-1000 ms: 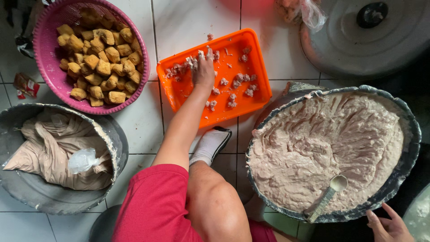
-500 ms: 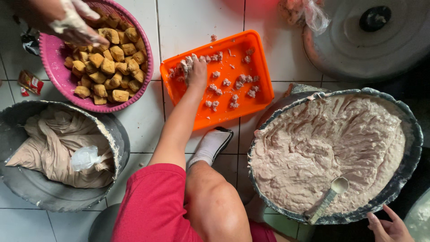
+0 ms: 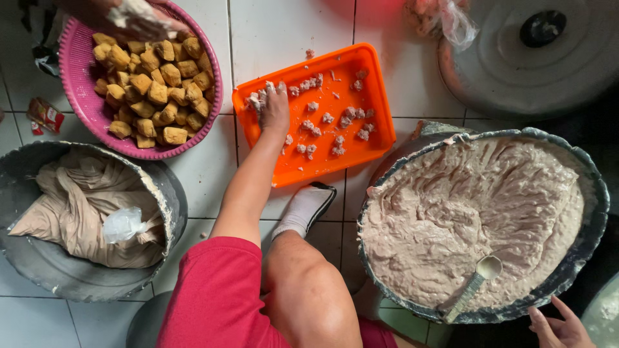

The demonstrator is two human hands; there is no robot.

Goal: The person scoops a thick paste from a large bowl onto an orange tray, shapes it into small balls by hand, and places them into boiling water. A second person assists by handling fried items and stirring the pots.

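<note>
Sliding across the orange tray (image 3: 335, 164), the left hand (image 3: 274, 109) has moved from the middle to the far left corner. Its fingers bend down onto the small pale lumps (image 3: 309, 125) there. I cannot tell if it grips one. The right hand (image 3: 561, 325) lies open, holding nothing, to the right of the tray and nearer the body, beside the big grey basin (image 3: 596, 193) of paste. Left of the tray, another person's messy hand (image 3: 135, 16) has come over the pink basket (image 3: 77, 84) of brown fried cubes (image 3: 151, 84). So picking lumps goes on.
</note>
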